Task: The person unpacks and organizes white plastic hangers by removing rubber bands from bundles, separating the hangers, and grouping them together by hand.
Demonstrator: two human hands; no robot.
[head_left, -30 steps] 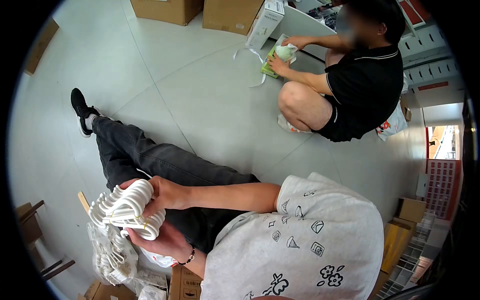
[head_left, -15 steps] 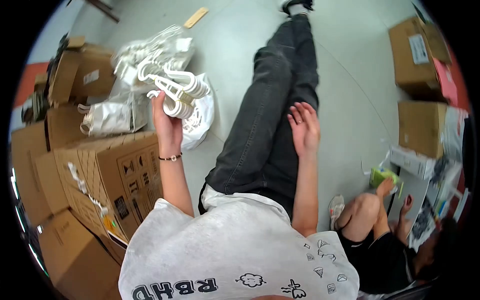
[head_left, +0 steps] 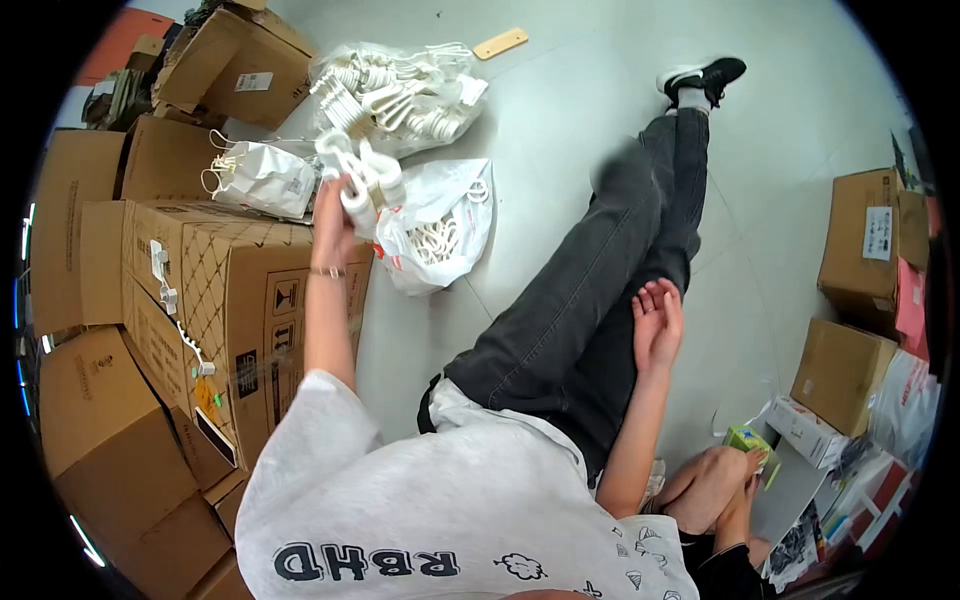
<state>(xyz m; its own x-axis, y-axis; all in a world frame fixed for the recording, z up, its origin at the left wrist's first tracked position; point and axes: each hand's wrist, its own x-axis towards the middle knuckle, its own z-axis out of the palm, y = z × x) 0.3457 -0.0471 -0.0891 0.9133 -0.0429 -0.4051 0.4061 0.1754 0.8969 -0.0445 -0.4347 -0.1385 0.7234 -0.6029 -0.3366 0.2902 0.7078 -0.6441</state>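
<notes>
My left hand (head_left: 334, 212) is closed on a bundle of white plastic hangers (head_left: 366, 182), blurred by motion. Just right of it stands an open white plastic bag (head_left: 466, 254) with small white hooked pieces (head_left: 432, 242) inside. Behind the bundle lies a clear plastic bag full of white hangers (head_left: 400, 95). A white bag (head_left: 268, 180) with thin white loops sticking out rests left of my hand. My right hand (head_left: 657, 325) lies palm up by my thigh, fingers loosely curled and apart, holding nothing.
Cardboard boxes (head_left: 200, 260) are stacked along the left, with a white power strip (head_left: 168, 298) on one. A flat wooden piece (head_left: 500, 43) lies on the floor. More boxes (head_left: 860, 240) line the right. A co-worker's hands hold a green box (head_left: 748, 440) at lower right.
The view has turned, so the surroundings appear shifted. My left hand still grips the hanger bundle, which has moved beside the open white bag. My right hand stays by my leg.
</notes>
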